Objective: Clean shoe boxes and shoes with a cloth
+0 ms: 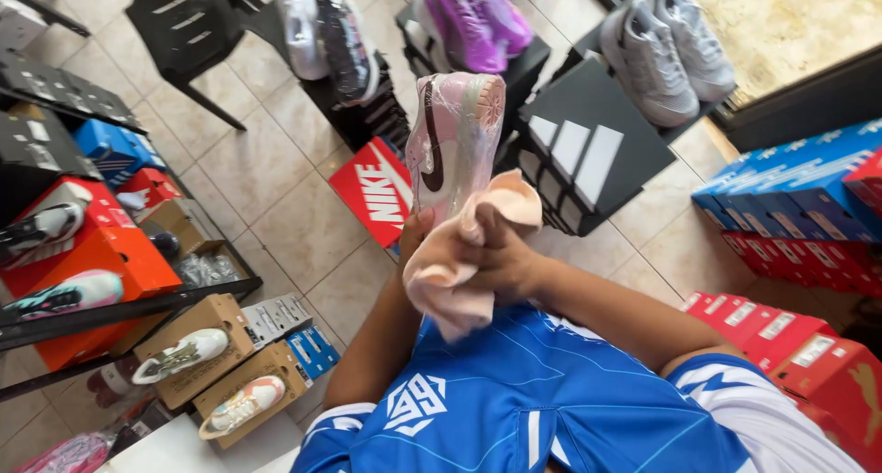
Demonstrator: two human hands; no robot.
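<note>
The left hand [418, 230] holds a pink and white shoe [453, 138] wrapped in clear plastic film, gripping it at its lower end so the shoe points up and away from the body, its sole turned to the right. The right hand [501, 262] is closed on a pale peach cloth [459, 271], which is bunched between both hands and pressed against the lower part of the shoe; 1 corner of the cloth folds up beside the shoe's sole. Both forearms rise from a blue and white shirt [514, 399] at the bottom of the view.

Everything is held up in the air above a tiled floor [294, 216]. Just behind the shoe a red shoebox [377, 188] lies on the floor, and to its right stands a stack of black boxes [588, 152]. On black stands further back sit a white and black pair of shoes [322, 32], a purple pair [473, 18] and a grey pair [661, 50]. A black chair [188, 28] stands at the far left of the floor.

On the left, a dark shelf [119, 308] carries orange boxes [106, 257] and 2 shoes, with brown cardboard boxes [197, 344] below it holding a pale green shoe [179, 355] and a cream and orange shoe [241, 407]. On the right, blue boxes [799, 188] and red boxes [790, 335] are stacked along the floor's edge.
</note>
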